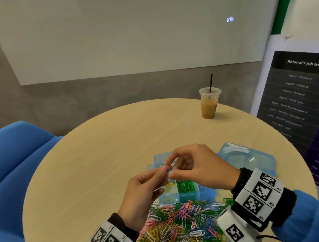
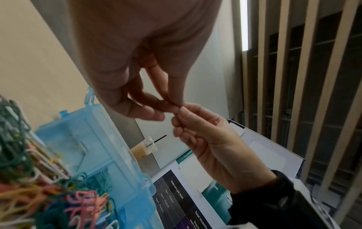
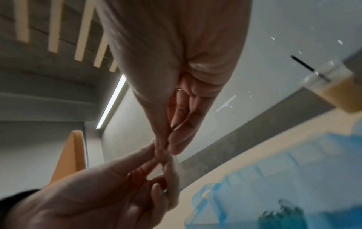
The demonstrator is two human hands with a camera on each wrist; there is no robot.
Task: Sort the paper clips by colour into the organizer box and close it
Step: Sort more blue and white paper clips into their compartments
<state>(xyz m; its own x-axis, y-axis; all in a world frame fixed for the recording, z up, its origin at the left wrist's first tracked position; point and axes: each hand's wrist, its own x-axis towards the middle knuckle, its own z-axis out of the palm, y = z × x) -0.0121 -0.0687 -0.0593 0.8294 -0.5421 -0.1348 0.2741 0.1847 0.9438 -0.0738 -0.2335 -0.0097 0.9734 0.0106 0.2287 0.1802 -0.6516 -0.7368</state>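
Head view: left hand [image 1: 143, 190] and right hand [image 1: 196, 167] raised above organizer box [image 1: 188, 195], fingertips meeting, both pinching a small blue paper clip [image 1: 169, 171], mostly hidden. Organizer box open near table [image 1: 88, 154] centre; green clips [image 1: 185, 185] in middle near compartment, yellow clips [image 1: 169, 186] in compartment to its left; lid [image 1: 248, 158] laid flat to right. Mixed clip pile [image 1: 185, 223] at near edge, touching box front. Iced drink cup [image 1: 209, 102] with straw at far right edge. Blue chair [image 1: 2, 165] beyond left edge.
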